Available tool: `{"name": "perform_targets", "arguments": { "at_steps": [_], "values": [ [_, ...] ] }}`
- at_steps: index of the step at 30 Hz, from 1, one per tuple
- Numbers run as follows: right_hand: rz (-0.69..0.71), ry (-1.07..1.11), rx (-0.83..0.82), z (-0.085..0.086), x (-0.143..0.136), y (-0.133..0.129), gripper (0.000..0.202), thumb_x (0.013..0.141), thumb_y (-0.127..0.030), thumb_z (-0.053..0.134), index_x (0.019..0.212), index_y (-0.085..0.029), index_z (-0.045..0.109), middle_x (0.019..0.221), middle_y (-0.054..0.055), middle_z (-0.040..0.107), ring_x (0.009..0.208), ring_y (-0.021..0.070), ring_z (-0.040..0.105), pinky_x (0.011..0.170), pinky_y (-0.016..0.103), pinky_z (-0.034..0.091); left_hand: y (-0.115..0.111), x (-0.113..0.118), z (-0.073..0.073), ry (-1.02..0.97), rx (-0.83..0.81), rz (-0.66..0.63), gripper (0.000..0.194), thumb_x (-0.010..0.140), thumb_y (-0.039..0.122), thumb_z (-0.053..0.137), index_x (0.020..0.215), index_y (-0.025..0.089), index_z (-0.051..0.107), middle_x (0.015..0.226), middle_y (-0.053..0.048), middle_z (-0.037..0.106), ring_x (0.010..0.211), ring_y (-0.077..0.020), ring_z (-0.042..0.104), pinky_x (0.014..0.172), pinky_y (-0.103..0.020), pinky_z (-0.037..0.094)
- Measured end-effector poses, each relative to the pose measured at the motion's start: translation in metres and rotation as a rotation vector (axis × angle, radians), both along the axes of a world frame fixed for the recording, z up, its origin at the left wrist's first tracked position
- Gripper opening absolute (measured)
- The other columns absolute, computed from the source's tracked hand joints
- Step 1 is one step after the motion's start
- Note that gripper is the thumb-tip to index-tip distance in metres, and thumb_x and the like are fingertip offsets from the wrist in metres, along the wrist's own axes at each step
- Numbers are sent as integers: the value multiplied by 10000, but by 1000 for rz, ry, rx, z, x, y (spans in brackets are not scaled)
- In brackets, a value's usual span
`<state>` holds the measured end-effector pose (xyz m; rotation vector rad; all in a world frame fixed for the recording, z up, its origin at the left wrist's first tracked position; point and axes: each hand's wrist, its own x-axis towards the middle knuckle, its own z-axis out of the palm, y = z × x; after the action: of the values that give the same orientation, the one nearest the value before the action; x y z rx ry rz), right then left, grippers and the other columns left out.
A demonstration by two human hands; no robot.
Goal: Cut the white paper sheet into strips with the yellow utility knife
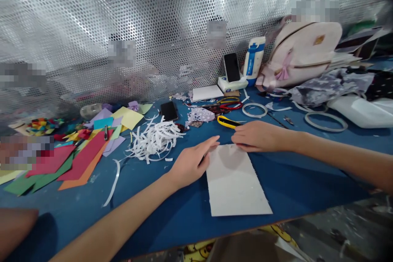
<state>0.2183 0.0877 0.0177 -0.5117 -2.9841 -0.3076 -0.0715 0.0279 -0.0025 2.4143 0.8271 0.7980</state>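
A white rectangular board point(238, 186), thick like cardboard or foam, lies flat near the front edge of the blue table. My left hand point(190, 163) rests at its upper left corner, fingers stretched toward the far edge and thumb apart along the side. At the upper right corner is my right hand point(259, 136), its fingers drawn together on the board's far edge; their tips are partly hidden. Just beyond that hand lies a yellow and black utility knife point(227, 122). A heap of white paper strips point(156, 138) sits left of my left hand.
Coloured paper sheets point(86, 157) spread over the left side. Farther back are a black phone point(169, 111), scissors point(230, 104), a tape roll point(254, 110), a phone on a tissue pack point(232, 85), a bottle point(254, 60) and a pale backpack point(302, 55). A perforated metal panel point(159, 28) stands behind.
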Motion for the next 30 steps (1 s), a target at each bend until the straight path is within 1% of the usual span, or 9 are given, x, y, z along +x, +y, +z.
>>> {"name": "perform_targets", "arguments": {
  "at_steps": [5,10,12,14,17,20,23,26,30],
  "values": [
    [-21,-9,-49,1,-3,6,232,1017,-220,450,818,-214,569,757,35,662,698,196,585,615,314,356,0,1,0,7,10,4,367,1032,334,613,1369,193,572,1364,-118,605,1173,-264,646,1005,-501,546],
    [-45,-26,-100,4,-6,8,198,989,-204,476,808,-214,557,730,32,640,668,193,578,601,313,320,0,0,-1,24,24,-1,373,1033,330,614,1377,192,567,1360,-119,609,1165,-263,653,995,-497,556],
    [-61,-33,-128,6,-8,7,185,971,-197,492,798,-212,556,722,31,639,648,186,570,594,308,305,0,-1,-2,29,33,-9,406,1046,316,593,1428,195,526,1364,-125,613,1175,-267,659,1005,-507,556],
    [-79,-37,-161,9,-9,6,168,944,-188,510,785,-211,557,707,25,638,622,175,561,583,299,293,0,-2,-2,40,47,-17,454,1070,266,527,1510,209,430,1375,-129,625,1205,-270,662,1024,-510,552],
    [-107,-29,-224,18,-12,8,141,884,-160,543,756,-215,557,665,-2,638,581,149,553,566,278,294,0,-2,-3,66,71,-18,525,1068,179,411,1576,248,299,1402,-108,640,1253,-257,657,1037,-468,558],
    [-129,-6,-267,31,-20,15,132,831,-142,573,724,-217,554,624,-26,631,550,127,541,543,264,287,-2,-2,-3,81,84,-10,527,1053,175,380,1567,255,294,1414,-91,642,1257,-246,662,1022,-430,572],
    [-150,41,-256,46,-38,26,147,827,-166,581,694,-210,538,604,-20,613,517,122,508,528,269,266,-2,0,-2,79,82,-10,505,1052,183,376,1550,238,315,1414,-94,643,1260,-238,662,1033,-418,567],
    [-137,101,-222,58,-67,38,133,854,-186,568,722,-205,565,647,-8,633,561,132,527,546,267,265,-1,0,-3,68,73,-19,525,1035,158,383,1548,245,318,1413,-87,644,1258,-226,663,1040,-412,564],
    [-94,176,-186,61,-114,49,116,913,-241,560,822,-211,625,699,-6,656,583,138,513,557,271,256,0,1,-3,35,55,-33,500,1050,156,413,1540,240,354,1428,-103,622,1265,-236,650,1042,-431,558]
  ]
}}
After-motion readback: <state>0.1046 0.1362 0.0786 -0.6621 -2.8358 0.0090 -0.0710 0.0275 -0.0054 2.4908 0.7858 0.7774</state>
